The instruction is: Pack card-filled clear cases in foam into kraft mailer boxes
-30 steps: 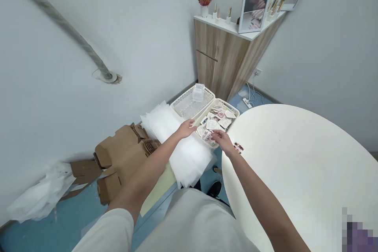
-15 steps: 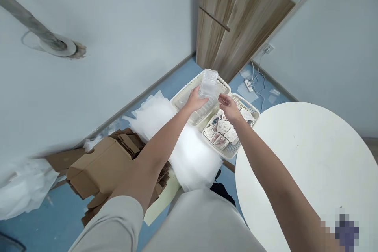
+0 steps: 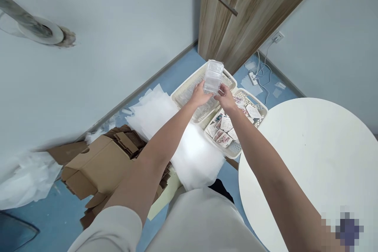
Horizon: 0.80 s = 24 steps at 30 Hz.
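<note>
A stack of clear plastic boxes (image 3: 214, 75) is held up over a cream plastic basket (image 3: 185, 82). My left hand (image 3: 200, 95) is closed around the stack's lower left side. On the other side, my right hand (image 3: 225, 97) has its curled fingers against the lower right corner of the stack. More clear plastic boxes (image 3: 189, 93) lie inside that basket, partly covered by my hands. Just right of it, a second cream basket (image 3: 262, 106) contains several printed cards (image 3: 226, 124), some hidden under my right forearm.
White foam sheets (image 3: 191, 157) are piled before the baskets, with folded brown cardboard boxes (image 3: 97, 161) at left. A round white table (image 3: 307, 157) stands at right. Behind are a wood-grain cabinet (image 3: 236, 27) and a power strip (image 3: 253, 78) with cables on the blue floor.
My right hand, apart from the boxes before, has come in to the stack's lower right corner. The stack has turned more upright in my left hand. The view has shifted slightly.
</note>
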### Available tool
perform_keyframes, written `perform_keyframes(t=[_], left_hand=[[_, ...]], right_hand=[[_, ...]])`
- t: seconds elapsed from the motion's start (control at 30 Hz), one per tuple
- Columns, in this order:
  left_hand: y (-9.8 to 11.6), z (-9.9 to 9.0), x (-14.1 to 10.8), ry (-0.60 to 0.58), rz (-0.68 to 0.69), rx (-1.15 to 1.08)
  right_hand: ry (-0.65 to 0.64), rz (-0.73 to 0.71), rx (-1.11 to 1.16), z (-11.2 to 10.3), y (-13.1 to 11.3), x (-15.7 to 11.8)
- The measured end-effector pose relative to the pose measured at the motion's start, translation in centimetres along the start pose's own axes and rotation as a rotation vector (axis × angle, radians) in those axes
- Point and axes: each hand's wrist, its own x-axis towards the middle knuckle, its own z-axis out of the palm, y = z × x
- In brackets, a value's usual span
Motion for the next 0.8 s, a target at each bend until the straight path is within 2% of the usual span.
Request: perform_keyframes(t=[0.13, 0.27, 0.37, 0.5, 0.57, 0.67, 0.8], left_hand=[[0.4, -0.1, -1.0, 0.040, 0.053, 0.032], [2.3, 0.2, -3.4, 0.111, 0.121, 0.033], [4.2, 0.9, -6.1, 0.154, 0.146, 0.018], [6.8, 2.1, -10.1, 0.128, 0.174, -0.048], [7.9, 2.9, -12.3, 0.063, 0.184, -0.091], [9.3, 4.7, -16.1, -0.132, 0.180, -0.169], [11.0, 8.6, -21.9, -0.345, 0.147, -0.214]], right_hand=[[0.012, -0.024, 0.026, 0.2, -0.3, -1.5], [0.042, -0.015, 0.051, -0.2, -1.5, -4.2], [0.066, -0.033, 0.107, -1.3, -2.6, -7.1], [0.127, -0.050, 0.144, -4.2, -3.3, -12.4], [0.123, -0.017, 0.144, -6.1, -3.3, -15.8], [0.039, 0.030, 0.177, -9.3, -2.9, -21.6], [0.033, 0.021, 0.208, -13.5, -1.7, -29.7]])
